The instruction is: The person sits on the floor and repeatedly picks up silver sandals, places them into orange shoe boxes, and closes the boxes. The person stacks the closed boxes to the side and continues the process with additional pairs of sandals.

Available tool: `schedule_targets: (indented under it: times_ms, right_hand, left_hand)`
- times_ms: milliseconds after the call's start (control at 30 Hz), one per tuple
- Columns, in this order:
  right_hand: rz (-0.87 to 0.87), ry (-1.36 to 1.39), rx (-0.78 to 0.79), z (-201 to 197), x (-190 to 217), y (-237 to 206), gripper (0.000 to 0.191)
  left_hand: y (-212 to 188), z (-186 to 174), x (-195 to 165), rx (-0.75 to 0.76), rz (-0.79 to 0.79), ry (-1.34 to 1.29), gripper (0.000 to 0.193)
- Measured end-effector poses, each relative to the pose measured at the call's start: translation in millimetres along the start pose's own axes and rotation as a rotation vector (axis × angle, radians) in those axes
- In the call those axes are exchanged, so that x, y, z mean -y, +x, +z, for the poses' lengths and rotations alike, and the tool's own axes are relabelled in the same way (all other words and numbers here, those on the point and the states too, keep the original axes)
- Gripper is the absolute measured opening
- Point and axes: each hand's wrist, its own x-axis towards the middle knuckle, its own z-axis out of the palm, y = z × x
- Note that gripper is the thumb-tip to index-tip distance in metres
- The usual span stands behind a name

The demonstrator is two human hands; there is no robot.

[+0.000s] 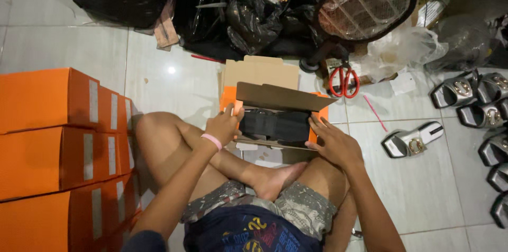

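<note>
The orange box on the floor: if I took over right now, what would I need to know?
Left hand: holds the left end of the open orange box, fingers on its rim.
Right hand: lies flat against the box's right end.
The box sits on the tiles before the crossed legs, lid flap up, dark footwear already inside.
Closed orange boxes are stacked to the left.
Grey sandals lie loose on the right; red scissors behind the box.
Left: this lid is not shut.

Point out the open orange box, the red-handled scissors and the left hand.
open orange box (278, 97), head view: on its raised cardboard flap.
red-handled scissors (344, 83), head view: on the red handle loops.
left hand (223, 126), head view: on the back of the hand.
</note>
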Motion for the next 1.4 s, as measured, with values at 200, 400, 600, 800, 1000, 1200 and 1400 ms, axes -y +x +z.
schedule_targets:
  times_ms: [200,400,600,800,1000,1200,1400]
  right_hand:
    - [-0.142,0.221,-0.028,29.8,-13.6,4.8,0.08]
    - [-0.149,0.365,-0.248,61.9,-12.8,14.6,0.082]
    - [-0.024,0.205,-0.364,72.3,2.4,18.9,0.073]
    - [-0.301,-0.059,-0.473,64.0,15.8,10.7,0.051]
    - [-0.43,0.234,-0.532,64.6,61.3,6.4,0.04]
    - [-0.419,0.197,-0.633,68.6,87.1,7.3,0.032]
    - [-0.314,0.065,-0.699,82.6,99.5,6.7,0.023]
  left_hand:
    - [9.7,11.6,16.3,0.018,0.103,-0.25,0.081]
    - [5.3,13.9,12.0,0.106,-0.024,-0.294,0.107]
    - [-2.8,20.5,-0.4,-0.099,-0.11,-0.432,0.094]
    - [-1.8,38.7,-0.9,-0.197,-0.13,-0.509,0.098]
    - [-5.2,45.6,-2.4,-0.219,-0.143,-0.558,0.098]
    - [-6.9,39.7,-6.0,-0.2,-0.184,-0.549,0.099]
    - [-9.1,34.6,-11.9,-0.193,-0.181,-0.546,0.099]
